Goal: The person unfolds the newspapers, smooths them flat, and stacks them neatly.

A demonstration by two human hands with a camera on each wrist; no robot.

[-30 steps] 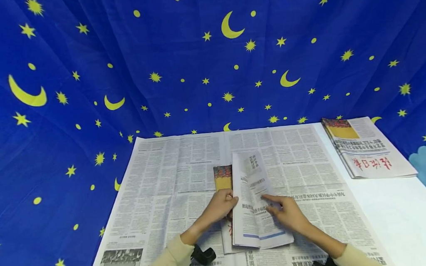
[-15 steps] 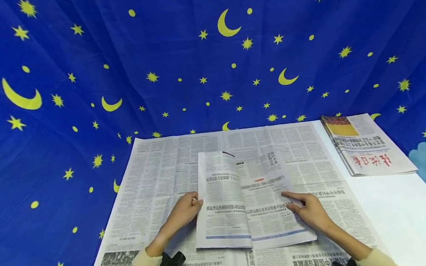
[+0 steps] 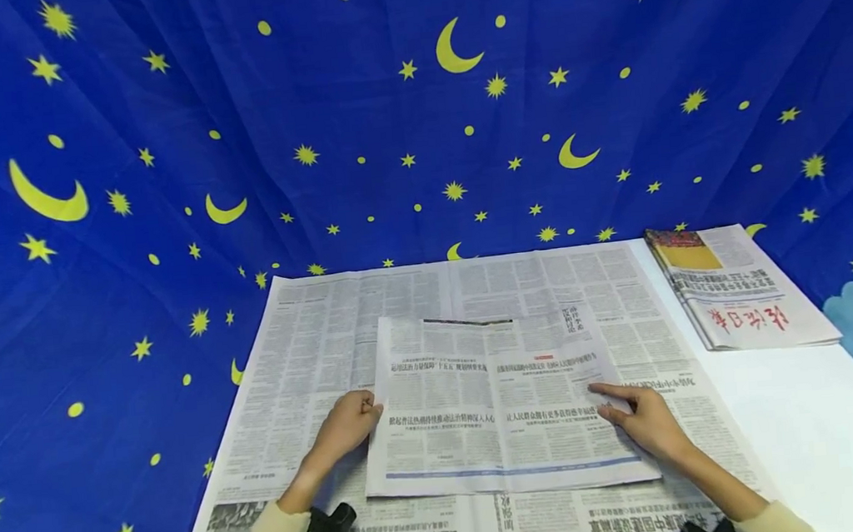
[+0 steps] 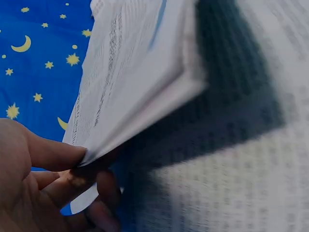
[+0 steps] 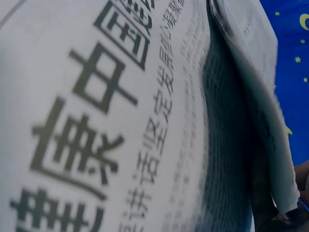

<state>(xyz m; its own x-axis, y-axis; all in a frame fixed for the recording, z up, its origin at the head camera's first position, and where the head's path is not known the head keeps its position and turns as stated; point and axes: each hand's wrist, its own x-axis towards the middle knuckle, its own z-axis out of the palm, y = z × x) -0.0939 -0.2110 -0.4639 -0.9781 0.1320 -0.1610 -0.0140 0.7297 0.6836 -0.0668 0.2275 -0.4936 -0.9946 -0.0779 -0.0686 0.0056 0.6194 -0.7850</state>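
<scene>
An opened newspaper (image 3: 440,390) with a centre fold and a blue line along its near edge is held over the large newspaper sheets (image 3: 304,334) covering the table. At its left edge my left hand (image 3: 343,431) pinches the paper; the left wrist view has the thumb (image 4: 58,153) on top and fingers beneath. My right hand (image 3: 650,425) holds the right edge, index finger and thumb lying over the page. In the right wrist view, the raised newspaper edge (image 5: 270,111) hides most of that hand, with fingers partly under it.
A folded stack of newspapers (image 3: 744,291) with red title characters lies on the white tabletop (image 3: 793,429) at the right. Behind and beside the table hangs a blue cloth (image 3: 355,121) with yellow stars and moons. Black straps or mounts sit at both wrists.
The newspaper, earlier folded narrow with its coloured front page partly showing, has been spread open flat. My left hand has moved left with its edge, my right hand slightly right.
</scene>
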